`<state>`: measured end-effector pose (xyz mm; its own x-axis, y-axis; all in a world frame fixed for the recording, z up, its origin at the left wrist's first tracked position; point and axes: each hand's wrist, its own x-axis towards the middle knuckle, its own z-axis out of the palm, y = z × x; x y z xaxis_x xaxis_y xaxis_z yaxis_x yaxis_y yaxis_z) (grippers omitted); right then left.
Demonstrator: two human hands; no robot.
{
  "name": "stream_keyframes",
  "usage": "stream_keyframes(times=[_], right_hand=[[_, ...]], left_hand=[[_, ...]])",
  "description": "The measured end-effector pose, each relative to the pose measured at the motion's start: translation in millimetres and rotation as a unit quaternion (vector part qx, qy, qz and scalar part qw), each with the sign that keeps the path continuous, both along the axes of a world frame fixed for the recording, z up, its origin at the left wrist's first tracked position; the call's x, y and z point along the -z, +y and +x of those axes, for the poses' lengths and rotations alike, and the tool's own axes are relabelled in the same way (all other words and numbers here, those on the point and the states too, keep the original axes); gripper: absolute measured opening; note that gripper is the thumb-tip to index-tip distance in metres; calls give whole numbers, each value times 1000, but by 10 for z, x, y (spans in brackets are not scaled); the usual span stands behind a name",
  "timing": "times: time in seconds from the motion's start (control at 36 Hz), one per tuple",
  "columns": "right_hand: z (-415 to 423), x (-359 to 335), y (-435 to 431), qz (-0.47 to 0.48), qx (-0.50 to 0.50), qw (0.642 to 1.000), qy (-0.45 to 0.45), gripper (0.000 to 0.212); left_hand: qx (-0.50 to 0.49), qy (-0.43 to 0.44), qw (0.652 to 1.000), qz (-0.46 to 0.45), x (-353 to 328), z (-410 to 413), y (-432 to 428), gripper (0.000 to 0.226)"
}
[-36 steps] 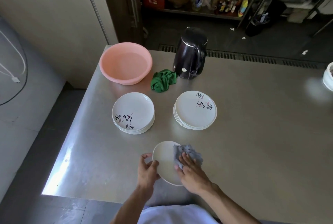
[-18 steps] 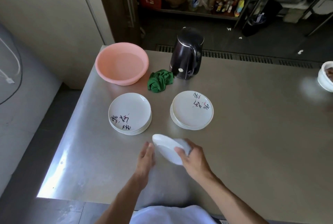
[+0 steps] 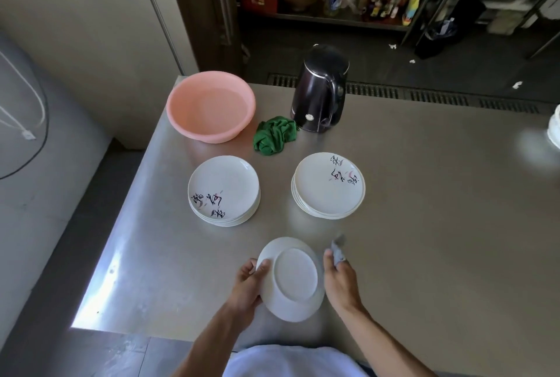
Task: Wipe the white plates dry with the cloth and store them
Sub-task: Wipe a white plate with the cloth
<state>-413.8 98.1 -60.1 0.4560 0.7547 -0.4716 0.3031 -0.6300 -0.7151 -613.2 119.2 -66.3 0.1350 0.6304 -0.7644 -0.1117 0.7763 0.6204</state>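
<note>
Single view, head-worn wide-angle: looks forward and steeply down from above the near edge of the steel table [image 3: 424,240]. Close range at 6 o'clock, left hand [image 3: 247,285], right hand [image 3: 341,282]; shelving [image 3: 333,17] distant at 12 o'clock.

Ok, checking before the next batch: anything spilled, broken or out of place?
Nothing odd. The left plate stack and right plate stack sit neatly; the left hand holds a plate underside up, the right hand a grey cloth. A green cloth lies beside the kettle.
</note>
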Motion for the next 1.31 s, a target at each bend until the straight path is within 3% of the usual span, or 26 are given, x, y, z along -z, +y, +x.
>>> stream_keyframes(times=[0.11,0.19,0.25,0.31,0.36,0.44,0.58,0.67,0.83,0.89,0.94,1.03,1.11,1.17,1.25,1.31], right_hand=[[-266,26,10,23,-192,977,-92,52],[-367,70,-43,18,-348,928,-131,60],[-354,95,-126,58,-440,884,-144,63],[-273,94,-224,66,-486,863,-119,65],[-118,114,-300,58,-507,853,-109,64],[91,232,-342,17,-521,829,-203,67],[-12,296,-115,-96,-399,881,-235,69],[-220,211,-42,-67,-388,891,-226,66],[-130,78,-271,59,-502,856,-108,62],[-23,148,-295,46,-517,843,-140,62],[9,250,-262,-11,-475,861,-180,64],[-86,277,-69,-88,-362,913,-165,62],[-256,203,103,-56,-340,928,-141,59],[-389,93,114,29,-382,916,-124,61],[-461,17,13,136,-503,840,-148,62],[-380,19,1,147,-511,833,-154,53]], left_hand=[[-2,-6,999,-31,14,135,-34,30],[-6,-37,999,-32,-18,223,-16,17],[-13,-56,998,-32,-18,238,14,30],[-19,-60,997,-40,-14,222,38,35],[-19,-56,997,-47,4,211,42,36],[-19,-51,997,-46,40,193,8,37],[-23,-92,995,-32,-12,239,-38,31],[-26,-102,994,-24,-36,236,15,33],[-40,-104,993,-31,23,144,52,37],[-35,-101,994,-31,36,129,10,35],[-31,-102,994,-26,33,132,-47,33],[-19,-118,993,-19,-18,157,-111,31],[18,-127,992,-7,-103,182,-122,29],[43,-122,992,11,-143,195,-131,26],[45,-104,993,38,-138,203,-172,34],[45,-104,993,42,-136,219,-194,31]])
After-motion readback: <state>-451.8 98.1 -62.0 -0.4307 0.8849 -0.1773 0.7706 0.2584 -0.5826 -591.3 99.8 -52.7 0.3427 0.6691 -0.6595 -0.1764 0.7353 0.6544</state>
